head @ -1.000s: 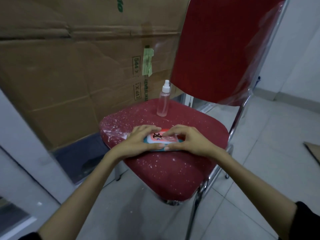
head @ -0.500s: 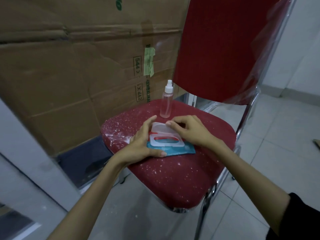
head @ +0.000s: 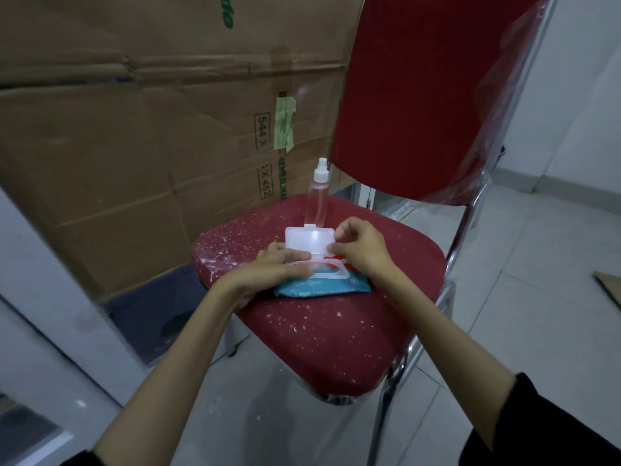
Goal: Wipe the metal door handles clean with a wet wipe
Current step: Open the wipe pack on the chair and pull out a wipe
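Observation:
A teal wet-wipe pack (head: 322, 286) lies flat on the red chair seat (head: 322, 334). Its white plastic flip lid (head: 309, 240) stands fully open, tilted back toward the chair back. My left hand (head: 275, 267) rests flat on the pack's left side, pressing it down. My right hand (head: 361, 248) sits at the lid's right edge over the opening, fingertips pinched together; I cannot tell whether a wipe is between them. No door handle is in view.
A clear spray bottle (head: 317, 193) with a white nozzle stands upright on the seat just behind the pack. Large cardboard sheets (head: 134, 129) lean at the left. The chair's plastic-wrapped red back (head: 420, 95) rises behind. Tiled floor (head: 537, 264) lies to the right.
The pack's lid went from shut to fully open, flipped back by my right hand. My left hand stayed on the pack. The view shifted slightly closer.

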`<state>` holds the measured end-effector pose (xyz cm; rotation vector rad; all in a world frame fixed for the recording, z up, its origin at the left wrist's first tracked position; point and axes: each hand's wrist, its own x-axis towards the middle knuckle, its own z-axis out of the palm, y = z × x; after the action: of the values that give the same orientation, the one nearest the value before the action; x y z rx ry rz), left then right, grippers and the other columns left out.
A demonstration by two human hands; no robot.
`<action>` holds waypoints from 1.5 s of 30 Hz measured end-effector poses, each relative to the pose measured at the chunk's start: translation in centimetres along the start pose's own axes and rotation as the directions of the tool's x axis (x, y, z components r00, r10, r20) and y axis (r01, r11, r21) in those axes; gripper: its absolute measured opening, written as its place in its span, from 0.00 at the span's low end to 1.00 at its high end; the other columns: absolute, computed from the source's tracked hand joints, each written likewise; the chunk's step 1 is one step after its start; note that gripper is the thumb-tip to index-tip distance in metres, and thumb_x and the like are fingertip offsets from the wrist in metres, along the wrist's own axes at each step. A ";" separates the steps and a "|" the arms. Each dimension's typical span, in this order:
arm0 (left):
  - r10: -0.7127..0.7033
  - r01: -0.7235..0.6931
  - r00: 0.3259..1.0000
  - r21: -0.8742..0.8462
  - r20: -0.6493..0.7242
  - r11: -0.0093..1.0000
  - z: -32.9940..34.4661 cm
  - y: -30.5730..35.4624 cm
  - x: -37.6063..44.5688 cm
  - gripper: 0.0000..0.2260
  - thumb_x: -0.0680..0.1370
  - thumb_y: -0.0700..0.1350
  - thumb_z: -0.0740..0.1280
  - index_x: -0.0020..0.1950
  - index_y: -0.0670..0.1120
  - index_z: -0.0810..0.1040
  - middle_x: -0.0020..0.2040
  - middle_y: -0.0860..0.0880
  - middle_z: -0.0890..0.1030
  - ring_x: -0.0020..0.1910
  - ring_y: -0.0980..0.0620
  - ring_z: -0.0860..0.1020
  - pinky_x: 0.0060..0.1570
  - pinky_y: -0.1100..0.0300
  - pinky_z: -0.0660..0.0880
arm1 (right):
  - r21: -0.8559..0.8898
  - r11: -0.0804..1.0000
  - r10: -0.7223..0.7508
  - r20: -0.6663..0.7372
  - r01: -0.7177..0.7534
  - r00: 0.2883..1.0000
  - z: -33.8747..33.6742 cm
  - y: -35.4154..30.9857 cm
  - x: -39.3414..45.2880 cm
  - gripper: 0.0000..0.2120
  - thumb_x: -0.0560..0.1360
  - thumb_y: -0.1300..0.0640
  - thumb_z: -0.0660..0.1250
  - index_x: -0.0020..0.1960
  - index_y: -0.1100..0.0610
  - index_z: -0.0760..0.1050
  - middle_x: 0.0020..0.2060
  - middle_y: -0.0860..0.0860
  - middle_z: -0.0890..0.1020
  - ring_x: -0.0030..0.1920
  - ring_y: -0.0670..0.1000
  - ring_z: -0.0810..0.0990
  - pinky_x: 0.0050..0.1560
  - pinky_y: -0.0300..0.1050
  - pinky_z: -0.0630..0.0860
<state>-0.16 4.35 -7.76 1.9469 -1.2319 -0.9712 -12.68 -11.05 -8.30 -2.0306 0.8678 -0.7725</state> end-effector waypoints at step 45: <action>0.286 -0.407 0.788 -0.112 -0.545 0.907 2.7 -0.8 0.6 0.13 0.76 0.37 0.67 0.54 0.53 0.81 0.54 0.60 0.78 0.57 0.63 0.75 0.64 0.56 0.72 | -0.353 0.932 0.007 0.259 0.088 0.966 0.5 -2.6 -3.7 0.09 0.72 0.43 0.68 0.46 0.45 0.82 0.70 0.51 0.54 0.70 0.56 0.49 0.67 0.52 0.49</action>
<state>-1.89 3.77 -10.02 1.5730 -1.0535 -0.3340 -13.63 -6.74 -7.17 -2.4148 0.8664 -0.3731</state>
